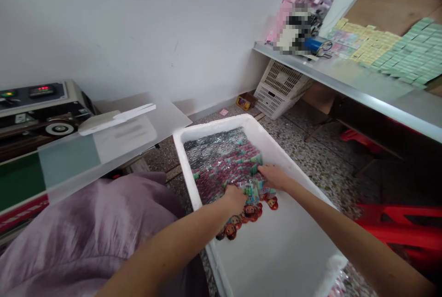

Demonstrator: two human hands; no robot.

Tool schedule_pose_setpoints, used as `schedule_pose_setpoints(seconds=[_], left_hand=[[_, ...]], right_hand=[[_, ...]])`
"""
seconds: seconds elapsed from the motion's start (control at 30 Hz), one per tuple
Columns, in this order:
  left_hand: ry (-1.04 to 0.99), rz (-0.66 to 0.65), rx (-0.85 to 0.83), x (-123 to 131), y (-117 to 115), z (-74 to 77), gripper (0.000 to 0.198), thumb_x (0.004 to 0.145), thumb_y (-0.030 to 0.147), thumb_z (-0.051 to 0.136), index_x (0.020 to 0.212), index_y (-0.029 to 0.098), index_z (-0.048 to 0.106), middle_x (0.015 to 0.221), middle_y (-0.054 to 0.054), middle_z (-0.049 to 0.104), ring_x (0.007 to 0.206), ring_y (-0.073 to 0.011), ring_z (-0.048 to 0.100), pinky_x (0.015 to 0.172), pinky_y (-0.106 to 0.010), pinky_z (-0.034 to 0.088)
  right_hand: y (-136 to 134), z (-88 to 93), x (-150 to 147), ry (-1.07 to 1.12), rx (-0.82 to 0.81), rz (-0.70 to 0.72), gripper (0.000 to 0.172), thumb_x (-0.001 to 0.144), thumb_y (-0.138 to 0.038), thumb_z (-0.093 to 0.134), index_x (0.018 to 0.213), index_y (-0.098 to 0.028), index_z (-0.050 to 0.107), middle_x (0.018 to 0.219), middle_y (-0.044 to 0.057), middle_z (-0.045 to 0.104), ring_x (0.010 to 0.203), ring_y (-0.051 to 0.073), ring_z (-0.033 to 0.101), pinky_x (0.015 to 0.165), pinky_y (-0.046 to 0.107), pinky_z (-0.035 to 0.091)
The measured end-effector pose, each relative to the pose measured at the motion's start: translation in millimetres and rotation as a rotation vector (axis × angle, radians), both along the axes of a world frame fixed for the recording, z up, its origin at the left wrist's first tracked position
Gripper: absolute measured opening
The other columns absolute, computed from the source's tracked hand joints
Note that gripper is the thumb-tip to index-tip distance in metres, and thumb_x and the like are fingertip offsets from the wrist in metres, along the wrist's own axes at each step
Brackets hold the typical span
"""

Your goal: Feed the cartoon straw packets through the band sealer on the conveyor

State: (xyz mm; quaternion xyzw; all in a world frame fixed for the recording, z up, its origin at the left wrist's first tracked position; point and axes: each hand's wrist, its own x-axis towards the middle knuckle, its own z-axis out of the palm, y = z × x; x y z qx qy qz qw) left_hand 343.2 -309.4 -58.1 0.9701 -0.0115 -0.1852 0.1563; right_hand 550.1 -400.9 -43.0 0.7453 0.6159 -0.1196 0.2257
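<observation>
Packets point(224, 159) fill the far half of the white box point(286, 251), shiny wraps packed close. My left hand point(236, 199) is curled on them near the front of the pile; can't tell if it grips any. My right hand point(274, 177) touches the pile's right side, fingers partly extended, grip unclear. Wraps look slippery, so I'd press evenly from both sides, fingers low. Tight along the right wall; bare room toward the near edge. Forearms cross both long edges. Desk point(131, 142) corner sits close by the far-left corner.
</observation>
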Motion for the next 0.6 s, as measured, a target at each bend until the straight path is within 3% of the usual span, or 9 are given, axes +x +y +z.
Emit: schedule_pose_setpoints(seconds=[0.17,0.3,0.4,0.6], left_hand=[[-0.056,-0.035,0.028,-1,2,-4.5,0.032,0.085,0.015,0.061,0.115,0.016,0.071,0.104,-0.017,0.074,0.093,-0.0320,0.071,0.075,-0.044,0.055],[-0.111,-0.098,0.051,0,1,-10.2,0.022,0.083,0.010,0.060,0.099,0.015,0.074,0.090,-0.013,0.075,0.085,-0.0267,0.070,0.070,-0.037,0.052],[-0.187,-0.124,0.088,3,-4,-15.1,0.016,0.081,0.011,0.061,0.090,0.014,0.074,0.091,-0.014,0.074,0.085,-0.0267,0.068,0.071,-0.037,0.050],[-0.387,-0.044,0.195,18,-8,-22.6,0.025,0.086,0.016,0.059,0.109,0.012,0.069,0.117,-0.017,0.065,0.110,-0.0289,0.057,0.093,-0.043,0.043]], right_hand=[[1,-5.1,1,0.055,-0.054,0.008,0.068,0.070,-0.035,0.082,0.132,-0.027,0.056,0.123,0.010,0.066,0.107,0.032,0.064,0.077,0.034,0.048],[6,-6.6,-1,0.087,-0.115,-0.008,0.049,0.070,-0.032,0.082,0.116,-0.026,0.067,0.109,0.008,0.072,0.095,0.028,0.069,0.073,0.033,0.050],[5,-6.3,-5,0.084,-0.144,-0.031,0.035,0.081,-0.036,0.076,0.111,-0.021,0.068,0.101,0.006,0.072,0.093,0.024,0.068,0.079,0.037,0.053],[1,-5.4,-15,0.063,-0.161,-0.042,0.033,0.095,-0.045,0.064,0.113,-0.017,0.066,0.107,0.005,0.070,0.095,0.019,0.067,0.087,0.040,0.055]])
